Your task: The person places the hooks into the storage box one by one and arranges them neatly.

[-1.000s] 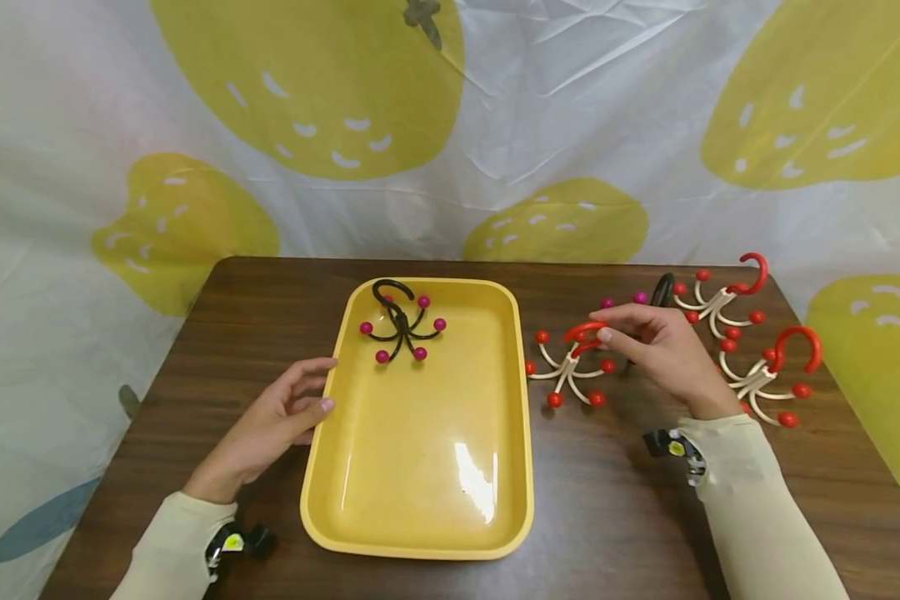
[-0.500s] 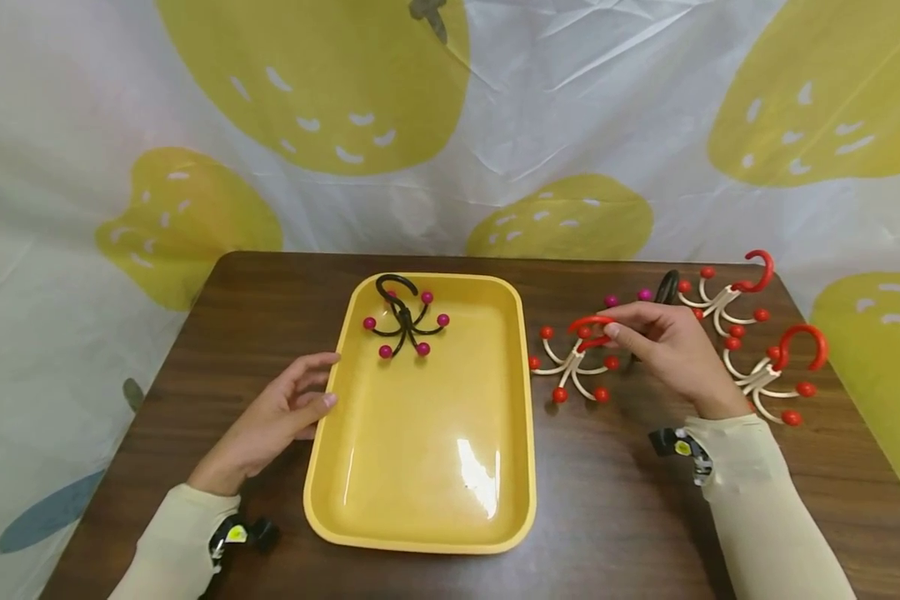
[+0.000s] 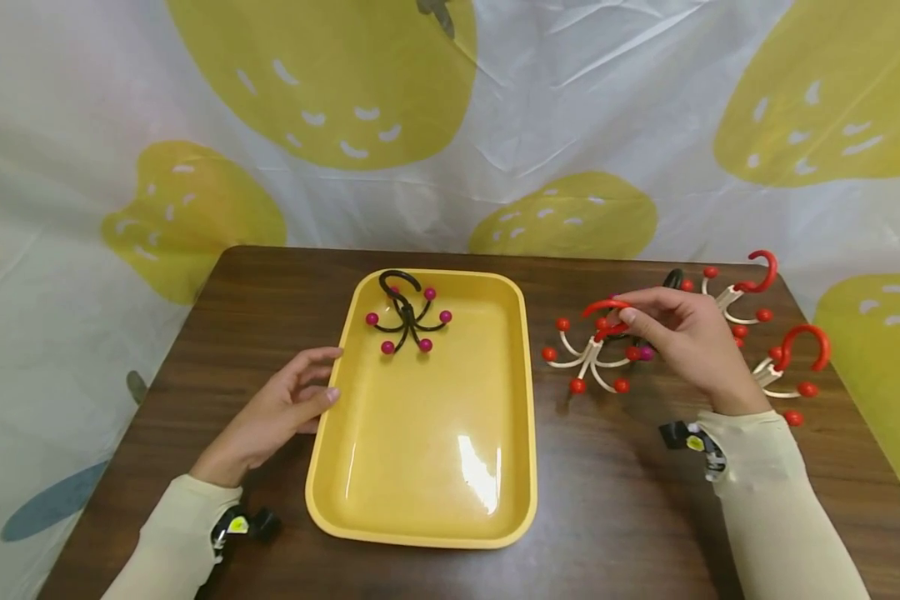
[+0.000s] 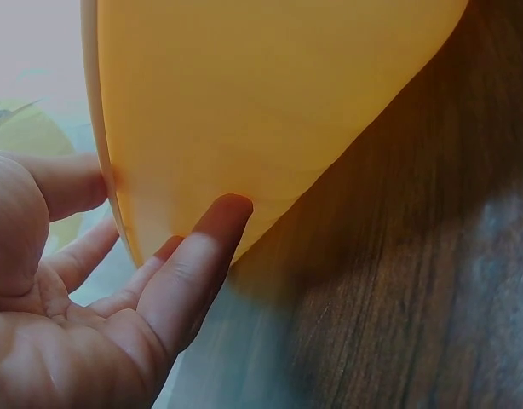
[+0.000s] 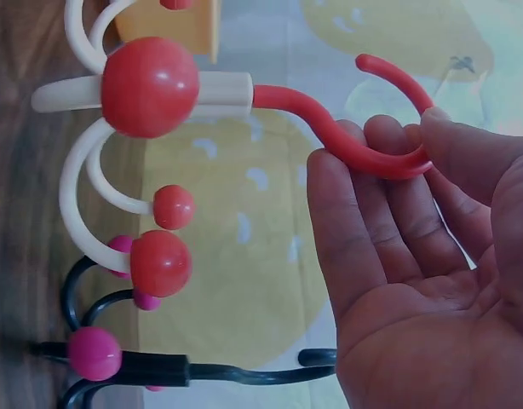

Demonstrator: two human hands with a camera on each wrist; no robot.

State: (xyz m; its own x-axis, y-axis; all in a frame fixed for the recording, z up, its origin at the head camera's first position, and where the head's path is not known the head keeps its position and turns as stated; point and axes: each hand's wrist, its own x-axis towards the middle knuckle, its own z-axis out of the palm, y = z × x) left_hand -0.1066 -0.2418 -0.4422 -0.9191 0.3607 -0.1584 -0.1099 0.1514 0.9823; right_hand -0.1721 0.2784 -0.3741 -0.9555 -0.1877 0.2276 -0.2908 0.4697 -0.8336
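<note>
- The right hand pinches the red top hook of a white multi-arm hanger hook, right of centre in the head view, just right of the yellow tray.
- Its cream arms curve outward, each tipped with a red ball; the hook is a red open curve.
- The left hand, fingers relaxed and spread, touches the tray's left rim.
- A black hook with magenta balls lies in the tray's upper part.
</note>
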